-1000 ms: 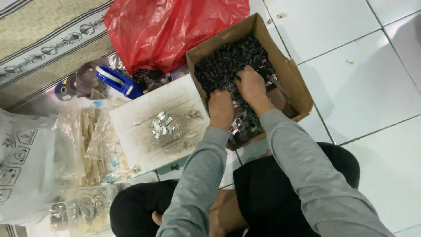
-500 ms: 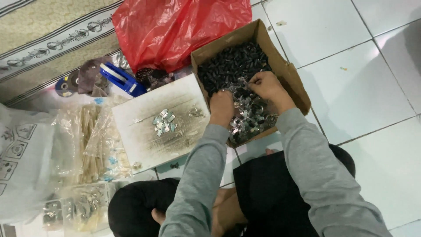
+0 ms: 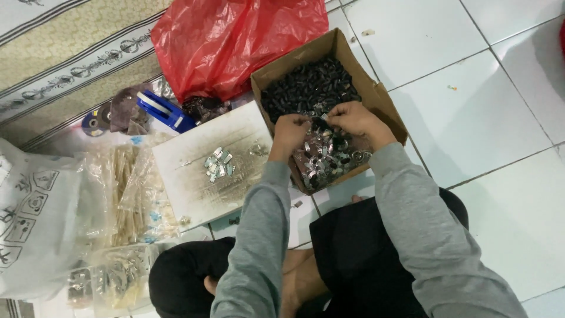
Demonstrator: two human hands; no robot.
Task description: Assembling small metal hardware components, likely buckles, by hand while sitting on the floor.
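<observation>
Both arms wear long grey knit sleeves [image 3: 406, 218] ending at the wrists, leaving the left hand [image 3: 289, 132] and right hand [image 3: 355, 121] bare. Black trousers [image 3: 353, 247] cover the legs.

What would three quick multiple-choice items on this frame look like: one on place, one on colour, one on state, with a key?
1. Where are both hands?
A. Over the cardboard box
B. On the white board
C. Inside the red bag

2. What colour is the plastic bag behind the box?
A. Blue
B. Red
C. Green

3. How do the box flaps stand?
A. Taped shut
B. Folded closed
C. Open, contents showing

Key:
1 A: the left hand and right hand meet above the cardboard box, over its small dark and silvery parts.
2 B: the plastic bag is plainly red.
3 C: the flaps stand up and the parts inside are in full view; a few silvery pieces also lie on the white board beside it.
</observation>
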